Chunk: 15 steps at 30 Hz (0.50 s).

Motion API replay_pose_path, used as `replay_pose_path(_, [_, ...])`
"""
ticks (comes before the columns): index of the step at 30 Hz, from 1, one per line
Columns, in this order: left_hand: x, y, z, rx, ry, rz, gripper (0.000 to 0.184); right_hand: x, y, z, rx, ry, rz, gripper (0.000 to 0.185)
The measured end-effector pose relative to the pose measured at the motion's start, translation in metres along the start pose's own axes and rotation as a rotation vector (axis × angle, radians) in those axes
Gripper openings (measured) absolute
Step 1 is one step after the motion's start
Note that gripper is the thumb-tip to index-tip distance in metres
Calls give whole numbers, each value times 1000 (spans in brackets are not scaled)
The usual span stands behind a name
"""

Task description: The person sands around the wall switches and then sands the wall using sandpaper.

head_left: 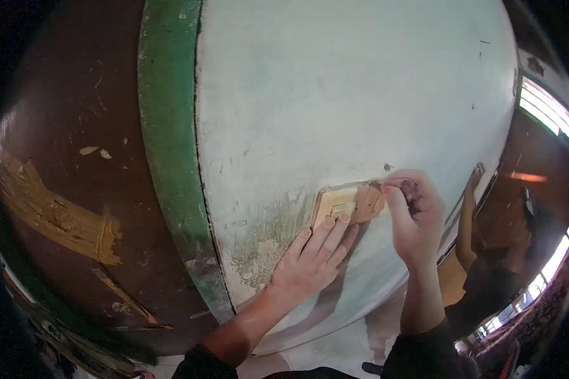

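A yellowed wall switch plate point(342, 203) sits on the pale wall. My left hand point(311, 258) lies against its lower part, fingers stretched out and slightly spread. Close to the plate's upper right edge, my right hand point(417, 218) is closed, with thumb and forefinger pinched together. It grips a short tool with a dark, rounded handle point(409, 189); its tip points left toward the plate's top edge, and its exact kind is hard to make out. Worn, stained paint point(259, 252) surrounds the plate's lower left.
A green door frame point(171, 126) runs up the left, beside a brown door point(76, 82) with a tan patch point(63, 215). At the right, another person point(493, 271) reaches an arm up to the wall's edge. Pale floor tiles point(335, 354) show below.
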<state>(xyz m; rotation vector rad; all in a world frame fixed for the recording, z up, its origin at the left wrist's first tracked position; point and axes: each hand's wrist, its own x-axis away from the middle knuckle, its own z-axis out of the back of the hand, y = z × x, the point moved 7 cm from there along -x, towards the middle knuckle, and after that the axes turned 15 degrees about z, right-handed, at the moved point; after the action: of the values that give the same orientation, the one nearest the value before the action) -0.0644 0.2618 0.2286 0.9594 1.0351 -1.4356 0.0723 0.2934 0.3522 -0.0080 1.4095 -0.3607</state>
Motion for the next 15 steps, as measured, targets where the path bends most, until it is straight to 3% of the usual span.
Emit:
replay_pose_path(2, [0, 0, 0, -19, 21, 7, 63, -6, -6, -12, 137, -169, 45, 11])
replay_pose_path(10, [6, -5, -5, 109, -48, -4, 51, -8, -24, -49, 290, -172, 127, 7])
replay_pose_path(15, [3, -5, 1, 120, -66, -23, 42, -2, -2, -44, 155, -98, 72, 8])
